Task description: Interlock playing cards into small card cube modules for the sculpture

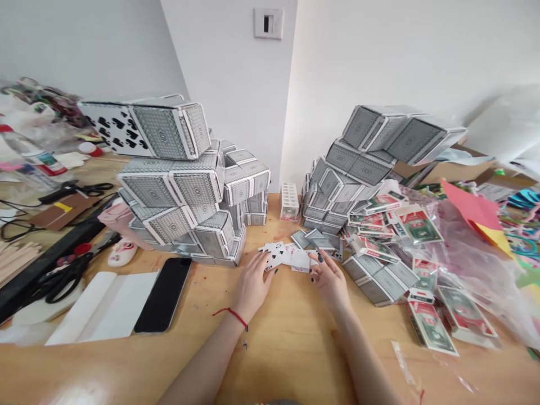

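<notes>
A loose spread of playing cards (276,256), mostly face up with black spades showing, lies on the table between my hands. My left hand (252,278) rests at its left end, fingers stretched over the cards and thumb apart. At the right end, my right hand (332,279) has its fingers bent and apart, the tips at the edge of a white card (300,260). Some grey-backed cards (318,239) lie just behind. Stacked blocks made of grey-backed cards rise as a left stack (196,185) and a right stack (337,180).
A separate card block (382,278) and several red-and-green card boxes (432,326) lie at right beside clear plastic wrap (485,253). A phone (163,295), white paper (103,306) and black scissors (70,275) lie at left. A small patterned block (289,201) stands near the wall.
</notes>
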### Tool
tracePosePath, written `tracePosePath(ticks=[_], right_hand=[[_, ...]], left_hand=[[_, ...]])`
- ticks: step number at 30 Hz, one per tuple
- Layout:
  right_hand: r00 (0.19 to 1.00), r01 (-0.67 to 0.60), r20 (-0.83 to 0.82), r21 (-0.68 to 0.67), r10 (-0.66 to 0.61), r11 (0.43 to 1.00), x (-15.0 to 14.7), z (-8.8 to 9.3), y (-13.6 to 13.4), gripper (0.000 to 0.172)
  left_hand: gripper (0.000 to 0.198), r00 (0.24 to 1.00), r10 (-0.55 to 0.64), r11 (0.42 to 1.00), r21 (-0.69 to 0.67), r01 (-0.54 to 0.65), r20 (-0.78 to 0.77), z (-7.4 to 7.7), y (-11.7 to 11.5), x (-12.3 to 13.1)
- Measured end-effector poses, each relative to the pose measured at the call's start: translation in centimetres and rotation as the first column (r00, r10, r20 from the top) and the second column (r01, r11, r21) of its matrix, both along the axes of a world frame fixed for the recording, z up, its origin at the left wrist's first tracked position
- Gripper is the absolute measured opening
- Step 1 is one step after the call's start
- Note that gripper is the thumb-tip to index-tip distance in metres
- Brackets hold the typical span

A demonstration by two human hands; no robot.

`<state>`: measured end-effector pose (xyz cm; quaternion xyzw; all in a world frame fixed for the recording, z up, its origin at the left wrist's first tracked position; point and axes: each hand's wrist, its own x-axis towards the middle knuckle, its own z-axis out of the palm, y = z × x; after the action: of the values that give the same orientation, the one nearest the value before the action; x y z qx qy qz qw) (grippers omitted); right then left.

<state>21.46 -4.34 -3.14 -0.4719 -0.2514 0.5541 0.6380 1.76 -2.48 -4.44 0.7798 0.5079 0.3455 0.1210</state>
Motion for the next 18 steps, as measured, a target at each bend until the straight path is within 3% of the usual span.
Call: tracePosePath(ticks=[3,10,15,18], right_hand=[[0.997,0.021,-0.069,-0.064,-0.025,0.998,0.4,-0.2,0.1,0.043],[0.995,-0.086,-0.063,-0.090,0.081,0.992,-0.2,-0.9,0.1,0.029],[0.982,-0.183,-0.073,-0.142,0.174,0.973,-0.9,-0.8,0.0,0.029],[0.955,-0.293,-0.097,-0.156,0.281,0.943,-1.6,-0.7,-0.2,0.035]], left_hand=[[0.044,0.996,0.010,1.000,-0.011,-0.011,-0.088,-0.9,0.2,0.0],[0.031,0.974,-0.009,0.999,0.039,0.018,-0.224,-0.7,0.2,0.0],[0.030,0.985,0.034,0.987,0.159,-0.007,-0.170,-0.6,-0.1,-0.1],[0.026,0.995,-0.011,0.970,0.239,0.036,-0.103,-0.2,-0.5,0.0]])
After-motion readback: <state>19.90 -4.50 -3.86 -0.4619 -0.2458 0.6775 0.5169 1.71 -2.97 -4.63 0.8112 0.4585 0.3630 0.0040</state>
